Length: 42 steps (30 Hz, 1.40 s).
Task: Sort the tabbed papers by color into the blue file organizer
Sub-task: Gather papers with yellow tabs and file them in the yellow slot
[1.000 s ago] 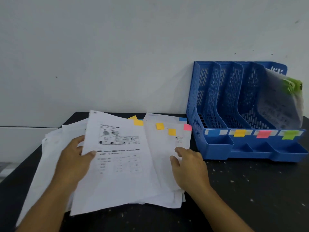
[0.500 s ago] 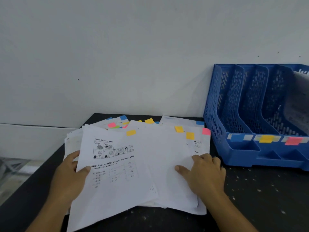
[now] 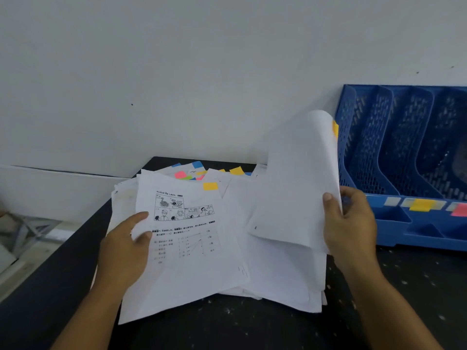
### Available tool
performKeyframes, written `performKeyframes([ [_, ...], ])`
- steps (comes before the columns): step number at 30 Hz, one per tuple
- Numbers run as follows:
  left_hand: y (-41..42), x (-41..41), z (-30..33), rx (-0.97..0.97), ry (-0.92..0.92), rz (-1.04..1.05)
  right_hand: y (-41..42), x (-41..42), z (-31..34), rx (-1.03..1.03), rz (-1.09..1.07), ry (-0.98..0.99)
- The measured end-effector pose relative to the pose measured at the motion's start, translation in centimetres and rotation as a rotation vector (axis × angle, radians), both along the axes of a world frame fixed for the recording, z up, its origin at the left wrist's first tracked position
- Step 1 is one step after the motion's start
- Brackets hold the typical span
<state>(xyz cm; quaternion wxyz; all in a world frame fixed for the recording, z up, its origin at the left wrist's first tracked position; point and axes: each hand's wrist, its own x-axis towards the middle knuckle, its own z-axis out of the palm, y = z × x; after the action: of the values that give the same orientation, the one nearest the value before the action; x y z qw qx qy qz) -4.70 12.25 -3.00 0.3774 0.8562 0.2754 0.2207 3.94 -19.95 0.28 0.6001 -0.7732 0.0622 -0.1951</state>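
A loose pile of white papers [image 3: 278, 271] with coloured tabs lies on the black table. My right hand [image 3: 350, 223] pinches the right edge of one sheet with a yellow tab [image 3: 295, 178], which curls up off the pile. My left hand [image 3: 126, 246] grips the left edge of a printed sheet with cartoon drawings [image 3: 187, 248] and a yellow tab at its top. The blue file organizer [image 3: 404, 147] stands at the right against the wall, with blue, yellow and pink labels on its front.
The black table [image 3: 404, 299] is speckled with white flecks and ends at the left, where a lower floor area shows. A white wall rises directly behind the pile and the organizer. The organizer runs past the right edge of view.
My right hand has lifted a yellow-tabbed sheet off the pile, curling it upward. The view has shifted left, so less of the organizer shows. My left hand stays on the printed sheet.
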Motion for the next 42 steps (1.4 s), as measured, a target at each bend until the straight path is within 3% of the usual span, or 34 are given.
performKeyframes([
  [4,-0.4,0.1,0.2,-0.036,0.001,-0.017,1.5,-0.8,0.2,0.208,0.156,0.135],
  [7,-1.0,0.2,0.2,-0.117,-0.027,-0.055,3.1,-1.6,-0.5,0.207,0.252,0.227],
  [11,-1.5,0.1,0.3,-0.398,-0.105,-0.117,5.4,-3.0,-2.2,-0.033,0.401,0.316],
  [15,-1.9,0.1,0.1,-0.301,-0.014,-0.168,7.0,-3.7,-2.9,-0.225,0.504,0.341],
  [18,-1.7,0.1,-0.3,-0.250,0.012,-0.202,6.4,-3.4,-2.7,-0.440,0.393,0.251],
  [20,-1.3,0.0,-0.6,-0.232,0.013,-0.188,5.0,-2.7,-2.8,-0.690,0.231,0.239],
  [23,-1.1,0.0,-0.8,-0.229,0.001,-0.188,2.6,-1.9,-3.6,-1.032,0.044,0.396],
  [26,-1.4,-0.1,-0.7,-0.214,-0.038,-0.190,1.7,-1.7,-4.4,-1.112,0.066,0.486],
  [32,-1.4,-0.2,-0.8,-0.211,-0.031,-0.179,2.3,-1.7,-4.4,-1.140,0.133,0.427],
  [37,-1.2,-0.2,-0.8,-0.222,-0.031,-0.185,2.5,-0.8,-4.1,-0.726,0.070,0.380],
  [40,-1.1,-0.1,-0.9,-0.212,-0.018,-0.176,2.3,-0.6,-3.6,-0.710,0.061,0.314],
  [42,-1.0,-0.1,-0.9,-0.209,-0.009,-0.174,1.6,-0.4,-2.9,-0.593,0.024,0.195],
])
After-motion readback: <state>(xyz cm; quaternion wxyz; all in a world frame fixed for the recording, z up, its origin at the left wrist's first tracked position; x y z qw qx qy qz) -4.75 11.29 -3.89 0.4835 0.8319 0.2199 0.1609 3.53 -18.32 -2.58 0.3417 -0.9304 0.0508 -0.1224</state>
